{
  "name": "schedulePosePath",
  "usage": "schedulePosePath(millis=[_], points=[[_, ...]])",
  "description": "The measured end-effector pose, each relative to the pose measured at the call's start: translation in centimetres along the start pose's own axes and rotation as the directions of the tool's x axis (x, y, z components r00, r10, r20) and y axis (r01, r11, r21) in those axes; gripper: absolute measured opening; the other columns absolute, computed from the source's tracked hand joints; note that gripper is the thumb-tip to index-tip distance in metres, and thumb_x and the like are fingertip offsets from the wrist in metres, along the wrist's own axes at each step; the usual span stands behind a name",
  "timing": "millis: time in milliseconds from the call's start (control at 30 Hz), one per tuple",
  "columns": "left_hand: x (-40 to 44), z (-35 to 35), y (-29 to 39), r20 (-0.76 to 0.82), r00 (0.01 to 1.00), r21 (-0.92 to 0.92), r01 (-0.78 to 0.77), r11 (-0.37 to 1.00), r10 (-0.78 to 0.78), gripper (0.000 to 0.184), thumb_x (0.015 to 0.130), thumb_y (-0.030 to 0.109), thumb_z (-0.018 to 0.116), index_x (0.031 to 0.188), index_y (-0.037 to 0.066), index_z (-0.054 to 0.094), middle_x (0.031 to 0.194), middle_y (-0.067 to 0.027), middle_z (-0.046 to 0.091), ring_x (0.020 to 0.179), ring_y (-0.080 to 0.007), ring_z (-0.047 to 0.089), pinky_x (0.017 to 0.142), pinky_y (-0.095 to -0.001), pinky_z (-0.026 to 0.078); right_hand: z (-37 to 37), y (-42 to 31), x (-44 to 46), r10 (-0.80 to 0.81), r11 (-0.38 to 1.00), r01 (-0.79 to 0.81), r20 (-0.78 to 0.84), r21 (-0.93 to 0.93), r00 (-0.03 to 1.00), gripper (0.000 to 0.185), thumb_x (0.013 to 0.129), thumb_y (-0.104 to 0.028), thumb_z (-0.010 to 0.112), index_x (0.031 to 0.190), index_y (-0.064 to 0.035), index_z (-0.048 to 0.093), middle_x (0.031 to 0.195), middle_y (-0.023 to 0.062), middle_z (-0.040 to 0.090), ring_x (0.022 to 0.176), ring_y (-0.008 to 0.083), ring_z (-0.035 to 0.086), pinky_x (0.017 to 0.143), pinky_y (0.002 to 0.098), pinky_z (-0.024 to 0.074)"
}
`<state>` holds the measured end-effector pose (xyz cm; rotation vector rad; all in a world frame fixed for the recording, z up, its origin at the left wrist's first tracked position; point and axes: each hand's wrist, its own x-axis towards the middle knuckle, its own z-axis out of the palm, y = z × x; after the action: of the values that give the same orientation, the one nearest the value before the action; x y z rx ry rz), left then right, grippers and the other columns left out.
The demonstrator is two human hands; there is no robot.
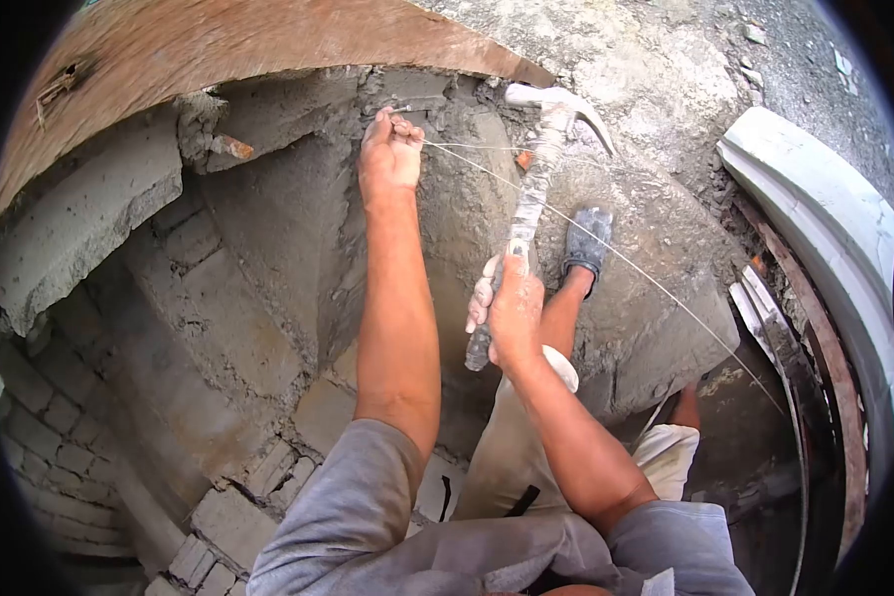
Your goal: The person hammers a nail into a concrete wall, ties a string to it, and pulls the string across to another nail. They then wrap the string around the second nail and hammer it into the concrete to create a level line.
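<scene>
My right hand [515,308] is closed round the wrapped handle of a claw hammer [534,179], held upright with its metal head at the top. My left hand [391,149] is raised against the rough cement wall [313,199], fingers pinched together. A thin white string [656,280] runs from the left hand, passes by the hammer handle and slants down to the right. A small thin piece, perhaps a nail, shows at the left fingertips, too small to make out.
A brown wooden board [238,50] spans the top left above a broken concrete edge [89,214]. My foot in a grey clog [590,238] rests on the cement ledge. White curved mouldings [815,179] and metal strips [760,308] lie at the right. Block walls [60,437] drop away at the lower left.
</scene>
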<state>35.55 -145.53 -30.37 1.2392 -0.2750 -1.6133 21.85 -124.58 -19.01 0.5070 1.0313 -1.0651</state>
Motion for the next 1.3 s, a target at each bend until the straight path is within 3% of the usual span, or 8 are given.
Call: schedulePosePath(millis=[233,400,467,567,833,933,1133,1300], points=[[-0.1,0.4,0.8,0.078,0.996,0.027,0.034,0.999,-0.036,0.016,0.097,0.015,0.057,0.108,0.003,0.054,0.08,-0.0022,0.054,0.069,-0.0149,0.051,0.069,-0.0357,0.046,1.3,-1.4,2.6,0.185,0.958,-0.141,0.162,-0.249,0.969,0.041,0.102,-0.044,0.04,0.085,-0.0074,0.048,0.054,-0.0003,0.041,0.039,0.0128,0.04,0.035,0.029,0.0376],[-0.6,0.3,0.7,0.039,0.999,0.015,0.019,1.0,-0.02,0.018,0.092,0.011,0.064,0.105,0.003,0.056,0.079,-0.0049,0.056,0.07,-0.0163,0.052,0.072,-0.0353,0.044,0.9,0.5,-0.1,-0.065,0.986,0.077,-0.086,0.149,0.994,0.039,0.102,-0.043,0.041,0.086,-0.0076,0.046,0.053,-0.0002,0.04,0.038,0.013,0.04,0.034,0.0313,0.0377],[-0.5,0.3,0.9,0.023,0.999,0.015,0.037,0.999,-0.037,0.018,0.092,0.012,0.064,0.105,0.003,0.056,0.079,-0.0049,0.056,0.07,-0.0166,0.052,0.072,-0.0357,0.044,1.5,2.3,1.3,-0.178,0.984,0.177,-0.01,-0.032,0.984,0.038,0.102,-0.04,0.042,0.083,-0.0075,0.047,0.053,0.0002,0.04,0.039,0.0133,0.04,0.034,0.0313,0.0375],[-0.1,-0.4,0.7,0.081,0.996,-0.01,0.045,0.999,-0.044,0.018,0.092,0.012,0.063,0.106,0.003,0.056,0.079,-0.0045,0.056,0.069,-0.0166,0.052,0.073,-0.0358,0.045,0.8,-1.6,3.1,0.226,0.938,-0.178,0.137,-0.296,0.964,0.036,0.1,-0.039,0.044,0.084,-0.006,0.049,0.054,0.0002,0.042,0.039,0.0126,0.04,0.035,0.03,0.0381],[-0.2,-0.3,0.9,0.032,0.998,0.04,0.048,0.998,-0.05,0.014,0.094,0.013,0.061,0.105,0.004,0.057,0.079,-0.0029,0.056,0.071,-0.0162,0.052,0.074,-0.0357,0.045,3.7,2.0,-0.5,-0.143,0.99,0.143,0.0,0.013,0.99,0.041,0.103,-0.042,0.04,0.083,-0.0069,0.048,0.052,0.0001,0.04,0.038,0.0121,0.04,0.035,0.03,0.0381],[-0.3,0.0,1.0,0.012,0.998,0.052,0.055,0.997,-0.055,0.015,0.094,0.013,0.061,0.105,0.005,0.057,0.079,-0.0026,0.056,0.071,-0.0158,0.052,0.075,-0.0358,0.045,2.6,-1.0,2.1,0.189,0.963,-0.157,0.138,-0.217,0.972,0.044,0.101,-0.047,0.044,0.081,-0.0078,0.048,0.054,-0.0016,0.042,0.038,0.0108,0.04,0.033,0.0286,0.0377],[-0.2,-0.4,0.9,-0.019,0.999,0.078,0.042,0.996,-0.041,0.017,0.095,0.016,0.06,0.107,0.004,0.056,0.079,-0.002,0.056,0.071,-0.0161,0.053,0.073,-0.0374,0.047,0.7,-0.9,0.3,-0.045,0.986,0.058,-0.089,0.157,0.995,0.039,0.102,-0.04,0.043,0.081,-0.0076,0.048,0.054,0.0001,0.045,0.037,0.0122,0.041,0.032,0.0284,0.0366],[0.0,-0.7,1.0,0.03,0.998,0.05,0.048,0.998,-0.05,0.017,0.094,0.013,0.061,0.107,0.004,0.055,0.078,-0.0038,0.057,0.072,-0.0169,0.053,0.075,-0.0373,0.046,1.2,-2.4,3.4,0.289,0.945,-0.25,0.178,-0.212,0.94,0.039,0.1,-0.044,0.047,0.083,-0.009,0.049,0.054,-0.0018,0.041,0.039,0.0106,0.04,0.034,0.0297,0.0383]])
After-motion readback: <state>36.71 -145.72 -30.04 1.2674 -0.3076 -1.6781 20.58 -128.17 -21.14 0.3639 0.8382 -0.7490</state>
